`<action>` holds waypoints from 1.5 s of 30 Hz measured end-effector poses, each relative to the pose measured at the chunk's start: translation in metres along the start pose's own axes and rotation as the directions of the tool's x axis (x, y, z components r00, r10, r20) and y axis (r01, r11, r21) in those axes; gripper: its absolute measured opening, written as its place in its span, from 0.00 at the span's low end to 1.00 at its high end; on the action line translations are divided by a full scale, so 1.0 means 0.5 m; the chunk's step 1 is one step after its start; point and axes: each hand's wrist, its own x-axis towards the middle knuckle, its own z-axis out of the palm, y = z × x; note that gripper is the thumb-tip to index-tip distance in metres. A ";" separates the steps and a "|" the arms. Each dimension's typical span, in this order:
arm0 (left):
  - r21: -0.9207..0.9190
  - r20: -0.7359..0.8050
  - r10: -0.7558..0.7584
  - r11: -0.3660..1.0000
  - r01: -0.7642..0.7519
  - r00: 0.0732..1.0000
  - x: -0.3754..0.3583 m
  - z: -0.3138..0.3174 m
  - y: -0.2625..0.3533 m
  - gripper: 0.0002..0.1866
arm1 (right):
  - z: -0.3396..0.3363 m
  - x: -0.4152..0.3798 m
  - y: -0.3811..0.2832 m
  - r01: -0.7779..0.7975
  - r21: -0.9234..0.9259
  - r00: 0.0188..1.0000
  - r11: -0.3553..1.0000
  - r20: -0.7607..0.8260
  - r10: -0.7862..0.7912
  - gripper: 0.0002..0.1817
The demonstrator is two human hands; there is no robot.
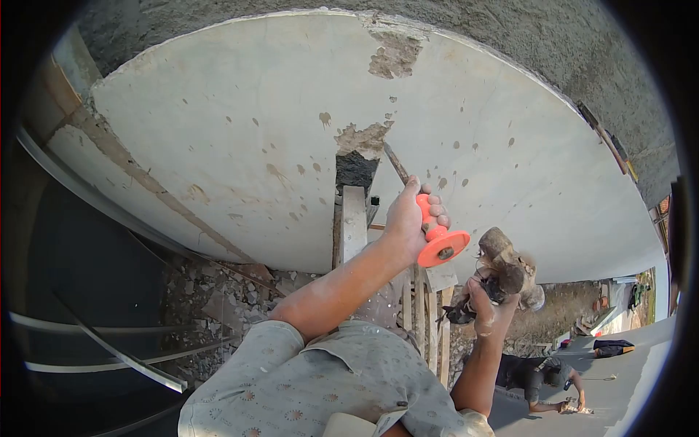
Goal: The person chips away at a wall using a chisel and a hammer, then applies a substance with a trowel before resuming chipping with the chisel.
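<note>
My left hand (405, 220) is wrapped round the orange grip of a chisel (395, 162), just under the round hand guard. The chisel's tip meets the pale wall (240, 146) at the right edge of a chipped patch (360, 137), or very close to it. Below that patch is a dark notch (355, 169) cut into the wall. My right hand (491, 309) is closed round a dusty hammer (502, 258), held apart from the chisel's struck end, to its lower right. Dark, ragged material around the handle hides part of my grip.
A timber beam (354, 222) runs out from below the notch. Broken rubble (240, 309) lies at lower left, near long metal strips (124, 346). Planks (432, 328) stand below my arms. At lower right another person (535, 379) bends over a grey surface.
</note>
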 end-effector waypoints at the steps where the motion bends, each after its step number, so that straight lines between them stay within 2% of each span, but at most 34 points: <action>1: 0.043 -0.066 0.014 0.999 -0.011 0.998 0.004 -0.040 -0.012 0.17 | 0.014 -0.007 0.021 -0.012 0.032 0.999 0.999 -0.043 0.013 0.16; 3: 0.127 -0.196 0.039 0.992 -0.014 0.980 0.011 -0.119 -0.039 0.18 | 0.037 -0.023 0.065 -0.036 0.088 0.990 0.995 -0.135 0.048 0.19; 4: 0.143 -0.230 -0.006 0.989 0.040 0.973 0.017 -0.160 -0.047 0.18 | 0.026 -0.027 0.095 -0.230 0.155 0.973 0.961 0.008 0.232 0.25; 5: 0.150 -0.269 -0.049 0.984 0.093 0.962 0.018 -0.205 -0.053 0.17 | 0.036 -0.030 0.060 -0.439 0.174 0.898 0.881 0.126 0.423 0.26; 7: 0.183 -0.294 -0.132 0.964 0.191 0.946 0.010 -0.258 -0.064 0.15 | 0.046 -0.037 0.118 -0.313 0.099 0.946 0.945 0.127 0.300 0.26; 9: 0.235 -0.281 -0.220 0.928 0.289 0.934 -0.011 -0.288 -0.070 0.14 | 0.059 -0.042 0.120 -0.324 0.113 0.936 0.939 0.183 0.300 0.23; 10: 0.236 -0.261 -0.360 0.876 0.421 0.896 -0.027 -0.288 -0.056 0.11 | 0.065 -0.043 0.117 -0.334 0.120 0.929 0.935 0.211 0.305 0.22; 13: 0.295 -0.185 -0.388 0.854 0.428 0.903 -0.047 -0.329 -0.052 0.21 | 0.067 -0.036 0.118 -0.349 0.010 0.912 0.937 0.235 0.337 0.18; 14: 0.335 -0.242 -0.346 0.847 0.412 0.907 -0.059 -0.343 -0.053 0.23 | 0.066 -0.033 0.123 -0.353 0.012 0.910 0.935 0.237 0.341 0.15; 16: 0.424 -0.338 -0.249 0.821 0.383 0.908 -0.083 -0.347 -0.044 0.25 | 0.066 -0.029 0.127 -0.376 0.097 0.909 0.921 0.232 0.347 0.15; 17: 0.675 -0.302 -0.156 0.662 0.326 0.941 -0.090 -0.359 -0.031 0.25 | 0.066 -0.027 0.124 -0.383 0.139 0.909 0.913 0.230 0.346 0.14; 18: 0.864 -0.235 -0.080 0.438 0.246 0.969 -0.097 -0.371 -0.013 0.25 | 0.071 -0.026 0.114 -0.379 0.201 0.918 0.904 0.209 0.338 0.14; 19: 0.974 -0.143 -0.027 0.171 0.145 0.989 -0.101 -0.378 0.001 0.25 | 0.075 -0.025 0.108 -0.386 0.250 0.917 0.888 0.205 0.341 0.15; 20: 0.999 -0.037 0.080 0.030 0.035 0.996 -0.109 -0.383 0.008 0.25 | 0.078 -0.023 0.104 -0.391 0.298 0.918 0.871 0.200 0.344 0.15; 22: 0.951 0.210 0.231 -0.276 -0.143 0.950 -0.139 -0.361 0.007 0.25 | 0.077 -0.021 0.105 -0.408 0.325 0.911 0.853 0.203 0.359 0.17; 23: 0.874 0.390 0.186 -0.382 -0.299 0.902 -0.143 -0.343 0.007 0.25 | 0.077 -0.019 0.106 -0.427 0.305 0.901 0.851 0.221 0.373 0.17; 25: 0.620 0.688 0.041 -0.552 -0.557 0.725 -0.141 -0.303 0.014 0.28 | 0.079 -0.020 0.108 -0.468 0.266 0.877 0.843 0.259 0.405 0.18; 26: 0.649 0.633 -0.048 -0.512 -0.563 0.773 -0.137 -0.292 0.016 0.28 | 0.073 -0.021 0.117 -0.525 0.212 0.838 0.824 0.298 0.458 0.19; 28: 0.707 0.508 -0.233 -0.437 -0.556 0.829 -0.130 -0.282 0.018 0.28 | 0.086 -0.024 0.118 -0.508 0.233 0.853 0.830 0.273 0.445 0.19; 31: 0.827 0.416 -0.148 -0.348 -0.441 0.897 -0.126 -0.296 0.027 0.27 | 0.103 -0.028 0.117 -0.416 0.264 0.907 0.870 0.195 0.374 0.17; 32: 0.792 0.537 0.019 -0.354 -0.497 0.843 -0.121 -0.312 0.033 0.19 | 0.107 -0.031 0.110 -0.417 0.302 0.908 0.857 0.181 0.378 0.16; 33: 0.774 0.545 0.106 -0.447 -0.449 0.832 -0.123 -0.306 0.049 0.14 | 0.107 -0.033 0.108 -0.418 0.339 0.908 0.843 0.169 0.383 0.16; 34: 0.884 0.454 0.223 -0.234 -0.405 0.862 -0.108 -0.324 0.066 0.10 | 0.099 -0.037 0.124 -0.343 0.314 0.939 0.885 0.144 0.312 0.15; 35: 0.935 0.336 0.317 -0.003 -0.354 0.887 -0.094 -0.342 0.083 0.07 | 0.086 -0.041 0.129 -0.367 0.298 0.928 0.881 0.178 0.327 0.15; 38: 0.875 0.050 0.332 0.440 -0.202 0.942 -0.101 -0.314 0.131 0.07 | 0.060 -0.060 0.132 -0.450 0.252 0.877 0.857 0.307 0.370 0.17; 41: 0.699 0.156 0.357 0.619 -0.358 0.921 -0.056 -0.376 0.157 0.09 | 0.065 -0.083 0.135 -0.484 0.148 0.819 0.863 0.422 0.387 0.19; 42: 0.629 0.179 0.401 0.656 -0.418 0.899 -0.058 -0.346 0.146 0.06 | 0.062 -0.084 0.120 -0.496 0.076 0.779 0.865 0.478 0.405 0.23; 45: 0.798 0.397 0.490 0.234 -0.556 0.776 -0.059 -0.247 0.124 0.12 | 0.054 -0.104 0.112 -0.275 -0.199 0.802 0.941 0.492 0.338 0.32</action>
